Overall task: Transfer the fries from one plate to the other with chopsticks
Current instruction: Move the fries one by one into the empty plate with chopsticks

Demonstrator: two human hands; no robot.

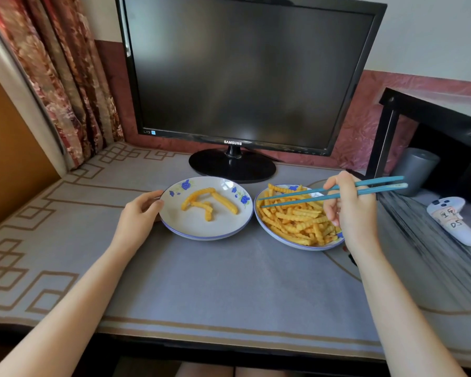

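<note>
Two plates sat side by side in the middle of the frame, on a grey tabletop [201, 281] with a brown line pattern. Their rims were touching or very nearly touching.

The left plate [201, 229] was white with blue flowers. A few fries [225, 202] lay on it, close together near its middle. The left hand [140, 213] was at the left edge of this plate. Its grip was on the rim, with the thumb on top and the fingers curled at the side.

The right plate [276, 237] looked the same and had a big pile of fries [294, 219] on it. The pile covered most of the plate.

The right hand [351, 210] was over the right side of that plate. Its grip was closed around a pair of blue chopsticks [384, 188]. The chopsticks lay almost flat and pointed to the left of the frame. Their thin tips were a little apart, above the left part of the pile. I could not tell if the tips touched the fries. The thick ends stuck out past the hand, to the right.

Behind the plates, at the top of the frame, stood a black monitor [242, 72] with a dark screen. A red flowery curtain [65, 77] hung in the upper left. At the right of the frame lay a white controller [452, 221], and a grey cup [416, 170] stood under a black stand [419, 104].
</note>
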